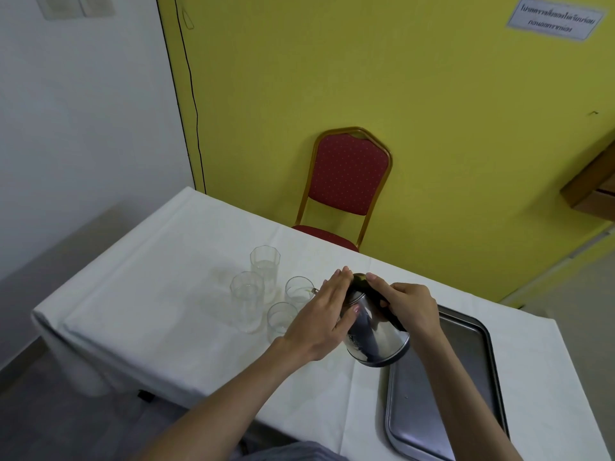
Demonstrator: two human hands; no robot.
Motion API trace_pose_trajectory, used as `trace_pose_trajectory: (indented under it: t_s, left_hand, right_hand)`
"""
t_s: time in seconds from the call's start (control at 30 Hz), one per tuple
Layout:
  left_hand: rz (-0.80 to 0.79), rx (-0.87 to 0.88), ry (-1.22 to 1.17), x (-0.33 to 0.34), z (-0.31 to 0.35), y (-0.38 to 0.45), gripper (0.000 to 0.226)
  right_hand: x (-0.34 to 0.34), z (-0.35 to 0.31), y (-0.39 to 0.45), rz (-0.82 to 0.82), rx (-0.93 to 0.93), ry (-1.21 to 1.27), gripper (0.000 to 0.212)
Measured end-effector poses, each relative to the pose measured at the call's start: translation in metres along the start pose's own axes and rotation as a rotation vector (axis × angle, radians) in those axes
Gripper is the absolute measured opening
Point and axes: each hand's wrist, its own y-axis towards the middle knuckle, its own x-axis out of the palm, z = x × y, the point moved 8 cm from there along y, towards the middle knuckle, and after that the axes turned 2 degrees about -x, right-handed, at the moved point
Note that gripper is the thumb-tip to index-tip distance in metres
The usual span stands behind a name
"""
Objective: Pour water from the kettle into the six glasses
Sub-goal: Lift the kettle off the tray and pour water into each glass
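Observation:
A steel kettle (376, 337) with a black handle and lid is tilted to the left above the white tablecloth, its spout over a short glass (298, 292). My right hand (411, 306) grips the black handle. My left hand (324, 314) rests flat against the kettle's body and lid. Left of the kettle stand several clear glasses: a tall one at the back (265, 272), a tall one in front of it (247, 299), and a short one nearest me (281, 319). The tall glasses hold some water. Any other glasses are hidden or out of view.
A metal tray (472, 387) lies on the table (166, 261) at the right, under and behind the kettle. A red chair with a gold frame (346, 184) stands behind the table against a yellow wall. The table's left edge drops off near the glasses.

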Motion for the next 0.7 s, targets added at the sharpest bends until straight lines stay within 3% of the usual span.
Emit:
trace_pose_trajectory:
  t_s: [0.7]
  left_hand:
    - [0.015, -0.006, -0.031, -0.0051, 0.0008, -0.0023, 0.063]
  right_hand:
    - [0.0006, -0.0080, -0.0014, -0.008, -0.020, -0.017, 0.062]
